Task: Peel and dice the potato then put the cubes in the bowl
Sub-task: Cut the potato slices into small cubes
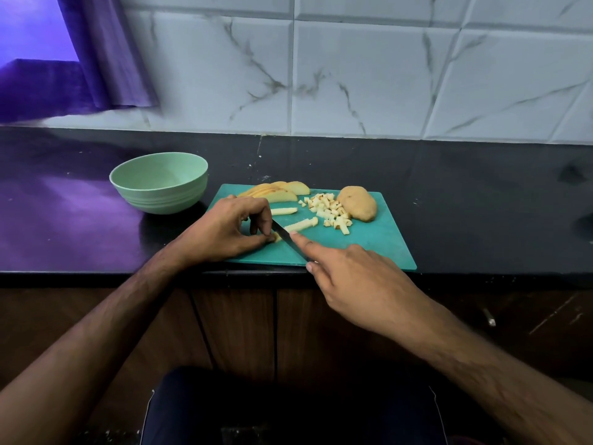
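Potato strip (278, 236) pinched by left hand (224, 231) fingers; right hand (356, 281) gripping knife (285, 236), index straight along blade; pale cubes (330, 211) heaped on smooth teal board (378, 242).

1. You get dim, cool light, with a violet glow from the upper left of the frame.
2. It sheens on the dark counter (64, 200) at left.
3. Straight lines bow toward the frame's edges.
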A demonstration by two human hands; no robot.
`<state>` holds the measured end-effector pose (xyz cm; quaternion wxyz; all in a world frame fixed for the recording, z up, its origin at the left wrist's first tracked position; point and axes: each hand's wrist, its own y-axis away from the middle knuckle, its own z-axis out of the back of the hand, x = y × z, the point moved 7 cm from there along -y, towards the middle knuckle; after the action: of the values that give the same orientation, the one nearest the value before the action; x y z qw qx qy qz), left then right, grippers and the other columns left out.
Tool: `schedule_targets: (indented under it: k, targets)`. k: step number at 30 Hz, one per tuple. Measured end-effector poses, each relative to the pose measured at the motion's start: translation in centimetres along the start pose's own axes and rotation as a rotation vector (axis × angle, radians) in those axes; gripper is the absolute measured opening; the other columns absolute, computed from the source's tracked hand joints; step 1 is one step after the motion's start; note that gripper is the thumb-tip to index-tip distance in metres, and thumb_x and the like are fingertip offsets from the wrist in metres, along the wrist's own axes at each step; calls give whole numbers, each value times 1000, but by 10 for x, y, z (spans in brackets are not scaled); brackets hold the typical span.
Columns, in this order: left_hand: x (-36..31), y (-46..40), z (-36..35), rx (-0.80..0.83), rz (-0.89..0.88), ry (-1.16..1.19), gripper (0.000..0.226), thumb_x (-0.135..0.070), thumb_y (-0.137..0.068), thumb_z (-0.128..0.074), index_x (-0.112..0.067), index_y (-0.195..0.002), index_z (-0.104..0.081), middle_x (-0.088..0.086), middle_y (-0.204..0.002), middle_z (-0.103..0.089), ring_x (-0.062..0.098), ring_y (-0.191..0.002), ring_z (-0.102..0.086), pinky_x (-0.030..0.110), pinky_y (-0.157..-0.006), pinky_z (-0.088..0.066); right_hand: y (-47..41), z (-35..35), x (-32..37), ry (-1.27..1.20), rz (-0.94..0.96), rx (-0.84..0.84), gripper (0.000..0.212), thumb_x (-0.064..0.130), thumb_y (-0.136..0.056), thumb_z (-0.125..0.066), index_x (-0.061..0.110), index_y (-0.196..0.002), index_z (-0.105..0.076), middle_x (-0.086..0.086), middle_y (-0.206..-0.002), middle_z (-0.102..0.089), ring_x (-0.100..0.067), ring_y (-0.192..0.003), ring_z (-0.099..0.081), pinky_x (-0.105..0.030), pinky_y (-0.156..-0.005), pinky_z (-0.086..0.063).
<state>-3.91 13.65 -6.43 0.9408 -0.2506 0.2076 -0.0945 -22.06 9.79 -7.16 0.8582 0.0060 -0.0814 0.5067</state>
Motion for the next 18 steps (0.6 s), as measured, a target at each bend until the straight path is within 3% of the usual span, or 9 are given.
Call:
schedule_targets:
  k: [7, 11, 15, 18]
  targets:
    - [0, 2, 1, -17, 4, 10, 21, -18, -85, -82, -18, -79, -62, -11, -76, -66, 9, -72, -61, 27, -70, -45, -8, -9, 6, 69, 4, 32, 55, 40, -111, -27, 44, -160, -5, 8, -76, -44, -6, -66, -41, -31, -62, -37]
    - [6, 2, -1, -32, 49, -23, 22, -27, -86, -82, -25, -86, -59, -12, -84, -67, 8, -76, -62, 23, -77, -41, -7, 4, -4, 10, -2, 38, 52, 40, -111, -29, 50, -158, -13, 9, -72, -45, -5, -62, -42, -28, -54, -30]
    - [11, 2, 10, -180, 82, -5, 11, -13, -96, -69, -18, -96, -59, -12, -88, -63, 4, -80, -58, 15, -72, -39, 6, 26, -16, -4, -14, -47, 52, 43, -110, -28, 55, -156, -8, 8, -72, -49, -7, -64, -48, -26, -53, -31]
    - [27, 4, 19, -305, 140, -63, 11, -7, -99, -59, -16, -105, -61, -5, -96, -62, 11, -87, -56, 29, -77, -46, 17, 27, -11, 15, 13, -49, 53, 45, -109, -26, 56, -156, -5, 9, -69, -46, -6, -60, -45, -26, -53, -31]
